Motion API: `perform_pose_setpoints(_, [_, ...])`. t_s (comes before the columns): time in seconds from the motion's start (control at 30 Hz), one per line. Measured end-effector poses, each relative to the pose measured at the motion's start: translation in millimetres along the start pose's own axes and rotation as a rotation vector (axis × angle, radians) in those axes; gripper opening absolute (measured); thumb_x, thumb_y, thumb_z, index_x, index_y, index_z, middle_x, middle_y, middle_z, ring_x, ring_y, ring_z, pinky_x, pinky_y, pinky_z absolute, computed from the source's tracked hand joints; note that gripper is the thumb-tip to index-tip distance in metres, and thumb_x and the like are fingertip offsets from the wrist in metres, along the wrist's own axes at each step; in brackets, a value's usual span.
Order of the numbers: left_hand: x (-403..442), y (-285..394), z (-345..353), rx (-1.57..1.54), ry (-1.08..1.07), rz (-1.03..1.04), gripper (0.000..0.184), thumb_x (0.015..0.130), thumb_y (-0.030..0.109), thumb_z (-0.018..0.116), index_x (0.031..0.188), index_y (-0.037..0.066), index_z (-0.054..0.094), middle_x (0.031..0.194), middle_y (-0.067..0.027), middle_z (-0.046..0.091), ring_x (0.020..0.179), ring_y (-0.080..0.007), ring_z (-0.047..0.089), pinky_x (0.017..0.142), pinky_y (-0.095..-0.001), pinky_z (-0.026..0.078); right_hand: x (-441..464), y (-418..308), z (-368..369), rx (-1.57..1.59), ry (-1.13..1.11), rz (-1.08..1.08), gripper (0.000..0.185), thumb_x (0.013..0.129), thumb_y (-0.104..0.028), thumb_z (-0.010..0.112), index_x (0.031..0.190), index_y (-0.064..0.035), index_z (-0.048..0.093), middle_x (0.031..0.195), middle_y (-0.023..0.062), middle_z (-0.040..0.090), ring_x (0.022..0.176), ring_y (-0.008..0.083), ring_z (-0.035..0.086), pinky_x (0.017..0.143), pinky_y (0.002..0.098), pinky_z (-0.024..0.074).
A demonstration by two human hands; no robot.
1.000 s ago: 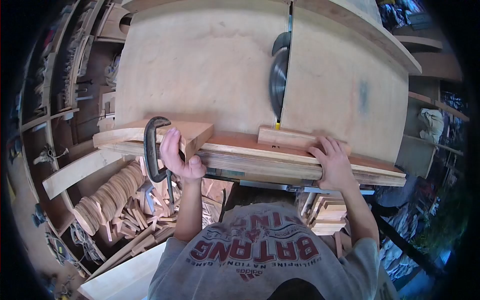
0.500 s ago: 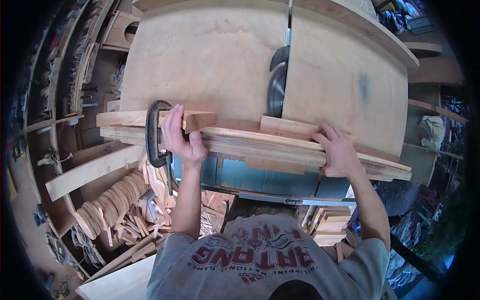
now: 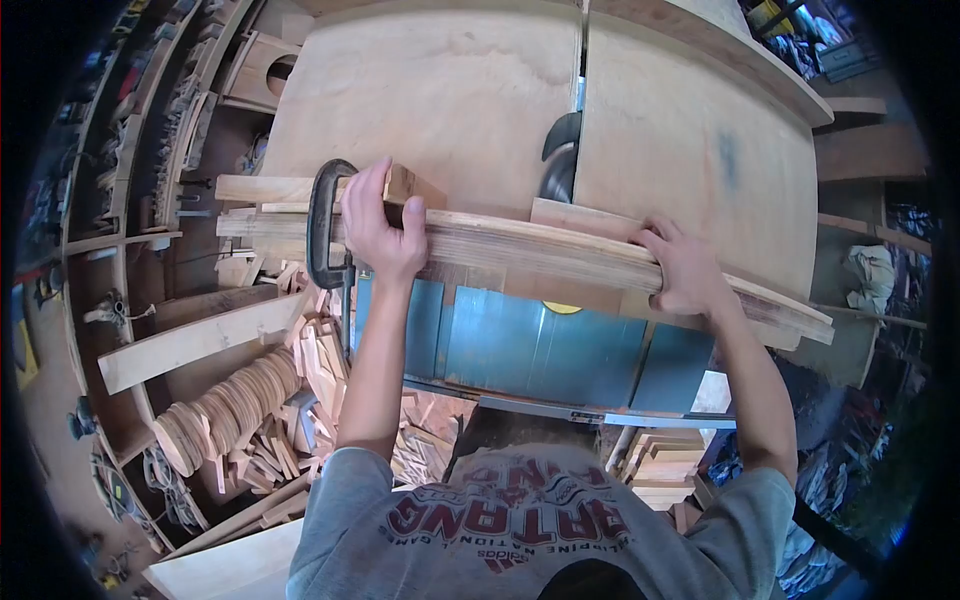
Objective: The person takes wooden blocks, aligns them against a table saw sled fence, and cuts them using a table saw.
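Note:
My left hand [image 3: 385, 225] is wrapped round a wooden block [image 3: 412, 188] beside a black C-clamp [image 3: 325, 225]. The clamp sits around the left end of a long layered wooden board [image 3: 540, 255]. My right hand [image 3: 685, 262] grips the board's near edge toward its right end, fingers over the top. A thin wood strip [image 3: 585, 217] stands along the board, just left of my right fingers. Beyond it, a circular saw blade [image 3: 559, 172] rises from the slot in the plywood table top [image 3: 430, 100], partly hidden by the strip.
A curved wooden rail [image 3: 740, 50] crosses the table's far side. The blue saw cabinet [image 3: 540, 345] shows under the board. Round wooden discs [image 3: 225, 410] and offcuts [image 3: 270, 445] lie at the lower left, beside shelves [image 3: 125, 240]. Stacked wood blocks [image 3: 662, 462] stand at the lower right.
Both hands have pushed the board, clamp and strip forward over the table. More of the blade is now covered, and more of the blue cabinet shows.

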State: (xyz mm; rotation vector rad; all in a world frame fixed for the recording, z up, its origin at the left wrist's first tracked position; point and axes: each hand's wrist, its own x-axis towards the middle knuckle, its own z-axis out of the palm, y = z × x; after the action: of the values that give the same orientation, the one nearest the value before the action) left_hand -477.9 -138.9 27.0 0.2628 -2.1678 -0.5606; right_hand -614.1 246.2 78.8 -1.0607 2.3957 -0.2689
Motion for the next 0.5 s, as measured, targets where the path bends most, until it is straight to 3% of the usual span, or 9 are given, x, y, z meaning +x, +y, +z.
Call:
perform_pose_setpoints(0.17, [17,-8,24,0.039,0.006,-0.02,0.057,0.088,0.04,0.078,0.132,0.006,0.067,0.125,-0.0173,0.069,0.123,-0.0403,0.06,0.109,-0.0496,0.045,24,25,-5,0.023,0.02,-0.023,0.083,0.051,-0.013,0.079,0.132,-0.0142,0.061,0.138,0.0123,0.058,0.131,0.0372,0.056,0.106,0.0475,0.0522])
perform_pose_setpoints(0.3, [36,-3,37,0.076,0.033,-0.037,0.055,0.082,0.04,0.084,0.121,0.005,0.067,0.121,-0.0158,0.07,0.117,-0.0379,0.061,0.102,-0.049,0.046,37,37,-9,0.026,0.023,-0.017,0.085,0.052,-0.015,0.077,0.135,-0.0128,0.06,0.137,0.015,0.059,0.132,0.0385,0.055,0.108,0.0475,0.0515])
perform_pose_setpoints(0.37, [39,-1,35,0.174,-0.103,-0.18,0.051,0.081,0.04,0.084,0.114,0.005,0.067,0.115,-0.0156,0.071,0.111,-0.0381,0.062,0.099,-0.0489,0.046,43,41,-11,0.027,0.004,-0.027,0.085,0.051,-0.016,0.077,0.135,-0.0118,0.061,0.135,0.0162,0.06,0.131,0.0392,0.056,0.107,0.0474,0.0516])
perform_pose_setpoints(0.5, [52,8,15,0.052,-0.245,-0.365,0.049,0.076,0.037,0.084,0.109,0.004,0.07,0.107,-0.0176,0.072,0.104,-0.04,0.065,0.101,-0.0496,0.045,39,43,1,0.035,0.02,-0.131,0.082,0.05,-0.019,0.077,0.131,-0.0078,0.063,0.13,0.0192,0.063,0.127,0.0409,0.058,0.106,0.0474,0.0517])
